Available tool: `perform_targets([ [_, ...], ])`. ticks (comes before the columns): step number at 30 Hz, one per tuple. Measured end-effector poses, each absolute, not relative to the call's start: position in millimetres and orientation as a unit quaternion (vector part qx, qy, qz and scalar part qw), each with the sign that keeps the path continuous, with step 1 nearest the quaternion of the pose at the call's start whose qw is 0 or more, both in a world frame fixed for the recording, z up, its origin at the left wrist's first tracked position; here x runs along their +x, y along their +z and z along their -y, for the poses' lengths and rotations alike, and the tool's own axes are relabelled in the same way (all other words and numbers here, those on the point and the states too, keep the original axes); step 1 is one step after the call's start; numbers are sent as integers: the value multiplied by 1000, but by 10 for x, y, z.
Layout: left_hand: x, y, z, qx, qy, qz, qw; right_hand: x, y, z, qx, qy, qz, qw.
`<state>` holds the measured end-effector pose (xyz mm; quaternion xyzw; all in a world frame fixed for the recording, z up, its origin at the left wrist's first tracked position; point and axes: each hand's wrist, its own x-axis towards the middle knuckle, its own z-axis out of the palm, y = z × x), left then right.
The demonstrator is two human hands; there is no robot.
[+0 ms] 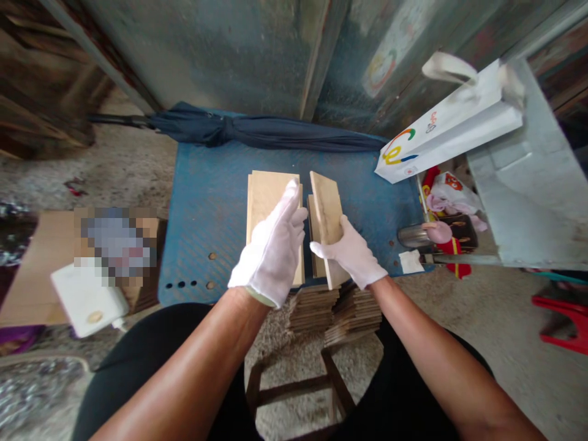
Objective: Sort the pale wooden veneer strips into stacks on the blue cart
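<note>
While the left hand (271, 245) stands flat against the left stack (265, 199), fingers open, the right hand (350, 252) grips one board (327, 223) by its near edge, fingers closed, tilting it above the right stack (316, 245) on the bench (206, 214). Board's long axis points toward the far bench edge. Progress: two stacks on the bench, two lower stacks (312, 309) past the near edge; remaining count unclear.

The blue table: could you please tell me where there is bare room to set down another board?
Bare steel shows left of the wooden boards and between them and the furled umbrella. It is crowded rightward by the white paper bag and around the gloved left hand and right hand.
</note>
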<state>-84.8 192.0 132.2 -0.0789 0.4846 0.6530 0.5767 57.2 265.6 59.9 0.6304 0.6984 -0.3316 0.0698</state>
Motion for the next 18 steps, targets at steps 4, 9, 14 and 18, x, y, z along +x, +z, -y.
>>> perform_targets([
  [4,-891,1282,-1890,-79,634,-472,607,620,291,-2746,665,-291,-683,83],
  [9,-938,1322,-1886,-87,636,-454,618,586,71,-2720,681,-205,-691,133],
  [14,-983,1345,-1862,-77,654,-447,605,525,-18,-2672,676,-176,-699,153],
  [18,-1015,1349,-1853,-100,646,-458,603,471,-24,-2655,684,-168,-693,154],
])
